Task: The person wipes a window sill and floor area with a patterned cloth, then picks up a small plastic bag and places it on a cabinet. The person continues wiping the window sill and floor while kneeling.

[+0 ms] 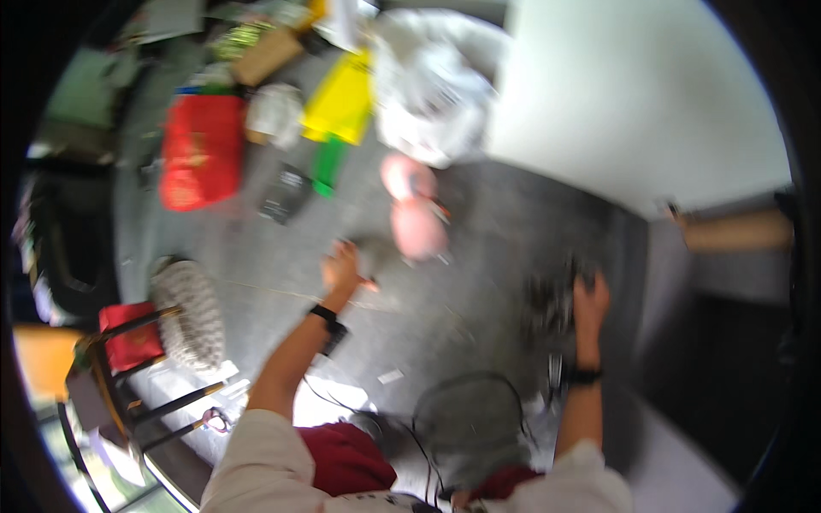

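Observation:
Motion blur softens the whole view. My left hand (340, 266), above the grey floor (269, 256), has curled fingers. A small orange-red thing (368, 284) shows beside it; I cannot tell whether the hand holds it. Beyond that hand lies a pink, two-lobed object (418, 227), possibly a plush toy. At the right, my right hand (591, 300) is partly closed next to a dark, blurred object (550, 300). Whether it grips this object is unclear. Both wrists wear black bands.
A white plastic bag (426, 96), a yellow bag (343, 96) and a red bag (202, 154) lie ahead. On the left is a tipped stool (189, 314), with scissors (216, 420) near its legs. Another person's blurred limb (737, 231) enters right. A cable (420, 439) runs below me.

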Motion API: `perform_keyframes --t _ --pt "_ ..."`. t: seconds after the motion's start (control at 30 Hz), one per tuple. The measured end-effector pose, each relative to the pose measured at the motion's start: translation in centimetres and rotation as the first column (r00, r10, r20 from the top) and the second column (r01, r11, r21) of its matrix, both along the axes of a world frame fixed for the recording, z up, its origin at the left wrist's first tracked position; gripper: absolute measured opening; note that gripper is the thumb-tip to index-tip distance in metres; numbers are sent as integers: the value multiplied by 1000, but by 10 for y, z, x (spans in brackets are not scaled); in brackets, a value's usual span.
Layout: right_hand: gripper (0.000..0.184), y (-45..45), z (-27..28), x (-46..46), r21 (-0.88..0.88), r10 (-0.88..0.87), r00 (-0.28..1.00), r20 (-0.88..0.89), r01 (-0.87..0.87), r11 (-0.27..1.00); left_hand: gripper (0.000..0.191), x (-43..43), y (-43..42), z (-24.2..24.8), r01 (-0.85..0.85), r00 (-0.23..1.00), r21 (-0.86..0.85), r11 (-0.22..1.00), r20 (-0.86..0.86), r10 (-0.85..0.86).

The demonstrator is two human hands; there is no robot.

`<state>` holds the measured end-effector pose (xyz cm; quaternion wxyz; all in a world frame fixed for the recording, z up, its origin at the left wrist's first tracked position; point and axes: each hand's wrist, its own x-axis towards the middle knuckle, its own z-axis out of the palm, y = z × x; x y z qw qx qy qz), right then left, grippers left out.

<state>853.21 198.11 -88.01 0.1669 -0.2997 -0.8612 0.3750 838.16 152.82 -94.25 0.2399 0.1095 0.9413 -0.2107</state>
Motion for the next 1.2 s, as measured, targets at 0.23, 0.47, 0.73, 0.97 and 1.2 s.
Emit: perform_keyframes --t 0.23,0.47,0.73,0.97,1.2 --pt "85 70 -86 -76 461 -438 853 283 280 842 116 1 3 9 -61 994 98 993 -87 69" --pt "35 -112 -53 -66 265 642 763 -78 -605 751 115 4 13 20 -79 993 120 990 -73 88" --pt "39 -21 -49 -86 -118 224 903 -367 -284 952 114 0 9 19 -83 996 102 991 -37 87" --pt "47 -45 -106 -195 451 -24 997 -69 53 891 115 6 2 11 -50 993 131 990 -99 63" --pt "33 -218 -44 -183 -439 722 685 -97 -681 586 116 2 0 16 41 994 206 978 -112 -18"
